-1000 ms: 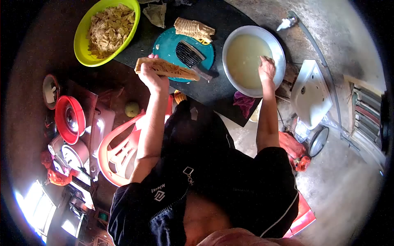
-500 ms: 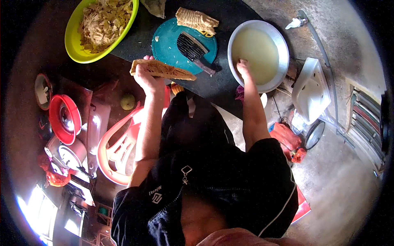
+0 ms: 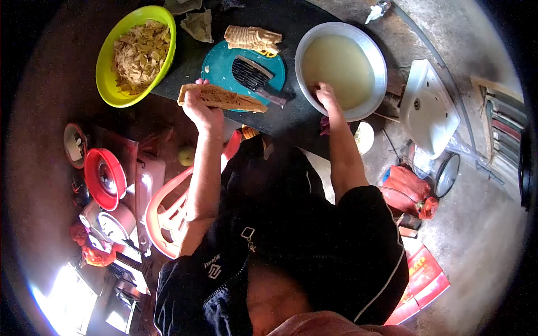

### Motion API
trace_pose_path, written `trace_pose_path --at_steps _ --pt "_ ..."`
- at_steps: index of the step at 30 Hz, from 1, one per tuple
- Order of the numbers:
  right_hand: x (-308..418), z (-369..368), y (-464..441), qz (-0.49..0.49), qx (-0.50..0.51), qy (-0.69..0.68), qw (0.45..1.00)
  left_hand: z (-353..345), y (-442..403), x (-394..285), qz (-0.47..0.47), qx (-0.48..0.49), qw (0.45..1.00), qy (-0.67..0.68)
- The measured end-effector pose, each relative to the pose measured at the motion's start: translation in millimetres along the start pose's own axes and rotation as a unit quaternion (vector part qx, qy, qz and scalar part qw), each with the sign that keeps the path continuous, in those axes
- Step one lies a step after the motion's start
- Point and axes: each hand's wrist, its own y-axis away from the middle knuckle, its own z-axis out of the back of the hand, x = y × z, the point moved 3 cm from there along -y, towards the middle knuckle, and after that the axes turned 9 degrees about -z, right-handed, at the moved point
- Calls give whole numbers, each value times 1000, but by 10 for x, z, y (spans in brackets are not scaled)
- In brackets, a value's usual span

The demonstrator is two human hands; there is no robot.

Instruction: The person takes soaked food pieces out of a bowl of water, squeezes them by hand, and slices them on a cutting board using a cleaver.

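My left hand [image 3: 202, 112] is wrapped round one end of a long tan slab [image 3: 235, 99], held level over the front edge of the dark table. Its brown, rough side shows. My right hand [image 3: 325, 94] reaches into a metal basin [image 3: 381, 70] of cloudy liquid, at the near left of the bowl; its fingertips are hard to make out. Between the hands, a cleaver with a dark ridged blade [image 3: 249, 73] lies on a round teal board [image 3: 218, 64]. A folded, ribbed tan piece [image 3: 253, 38] rests at the board's far edge.
A lime-green bowl [image 3: 102, 70] of torn pale pieces stands at the table's left. Grey-green scraps [image 3: 198, 26] lie beside it. A red plastic chair [image 3: 159, 215] is at my left, with a red basin [image 3: 89, 176] beyond. A white sink [image 3: 428, 112] stands on the right.
My right hand has moved from the right part of the metal basin to its near left side. My left hand still holds the slab. The camera view has shifted slightly.
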Motion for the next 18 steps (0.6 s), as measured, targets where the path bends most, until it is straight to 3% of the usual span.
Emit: trace_pose_path --at_steps 2,5,7,9,10,13,15,18 --pt "59 60 129 71 -53 -78 993 -79 62 0 2 -4 1000 -5" --pt "492 555 564 4 61 -275 959 -165 137 17 -4 14 1000 -2" --pt "455 453 514 36 23 -392 919 -208 191 34 -8 23 1000 -3" --pt "430 357 384 1 130 -500 856 -242 249 40 -12 21 1000 -12" --pt "550 473 459 -66 113 -523 842 -278 291 28 -10 8 1000 -9" --pt "434 495 338 9 101 -601 792 -364 386 6 -7 -13 1000 0" --pt "300 612 245 -24 107 -617 779 -354 404 26 -11 -4 1000 7" --pt "302 1119 336 -6 103 -571 814 -398 477 25 -14 -29 999 8"
